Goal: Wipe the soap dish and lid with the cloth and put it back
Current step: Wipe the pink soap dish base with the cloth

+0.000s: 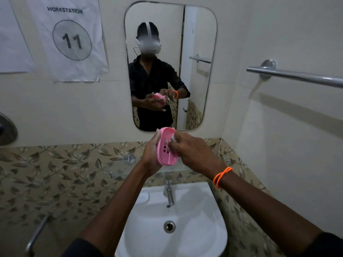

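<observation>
A pink plastic soap dish (pixel 165 152) with drain slots in its floor is held up above the sink, tilted on its side. My left hand (pixel 150 154) grips it from the left and behind. My right hand (pixel 191 151) holds a small white cloth (pixel 173 139) bunched in its fingers and presses it into the inside of the dish. Most of the cloth is hidden by my fingers. An orange bead bracelet sits on my right wrist. I see no lid.
A white washbasin (pixel 207 210) with a chrome tap (pixel 168 190) is directly below my hands. A mirror (pixel 196 34) hangs on the wall ahead. A chrome towel bar (pixel 297 76) juts from the right wall. A small glass shelf (pixel 118 169) sits left of the tap.
</observation>
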